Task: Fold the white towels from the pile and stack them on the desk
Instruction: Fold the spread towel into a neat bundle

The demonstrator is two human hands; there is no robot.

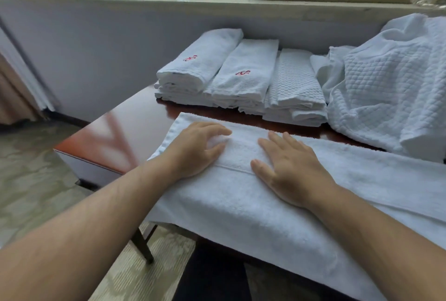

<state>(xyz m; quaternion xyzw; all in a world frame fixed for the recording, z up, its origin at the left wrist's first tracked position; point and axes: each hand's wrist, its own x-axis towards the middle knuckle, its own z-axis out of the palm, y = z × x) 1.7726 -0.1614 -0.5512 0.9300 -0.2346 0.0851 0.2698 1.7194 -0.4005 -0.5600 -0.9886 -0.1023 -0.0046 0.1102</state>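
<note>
On the brown desk [135, 122], both hands, left hand [193, 148] and right hand [289, 168], press flat fingers on a towel [241, 204]. Next fold it, then stack it at twelve o'clock.

Markings: one small red embroidered mark, too blurred to read, on the top of the leftmost folded towel stack [200, 59], another likewise unreadable on the middle folded towel stack [243, 73]; no other text, label or number legible.
</note>
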